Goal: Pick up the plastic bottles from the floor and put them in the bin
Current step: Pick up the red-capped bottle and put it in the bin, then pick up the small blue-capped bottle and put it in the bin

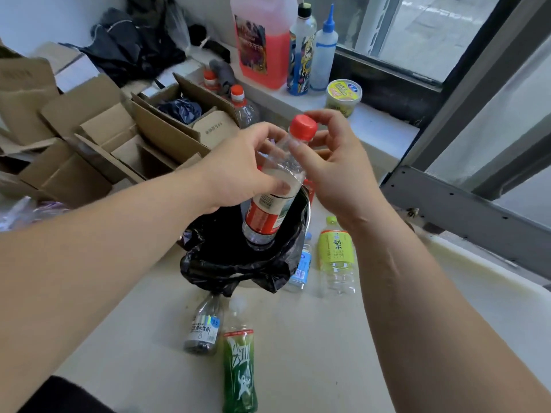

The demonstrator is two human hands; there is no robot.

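Observation:
A clear plastic bottle (269, 210) with a red cap and a red-and-white label hangs over the bin (235, 263), which is lined with a black bag. My left hand (241, 165) grips the bottle around its upper body. My right hand (331, 162) pinches its neck just under the red cap. On the floor lie a grey-labelled clear bottle (204, 327), a green bottle (240, 371), a yellow-green labelled bottle (335, 254) and a blue-labelled bottle (301, 266), the last two right of the bin.
Open cardboard boxes (143, 138) crowd the floor at the left, with dark clothes behind. Two red-capped bottles (243, 105) stand by the boxes. A window sill (378, 126) carries a pink jug, spray bottles and a tub. A grey window frame (465, 204) runs along the right.

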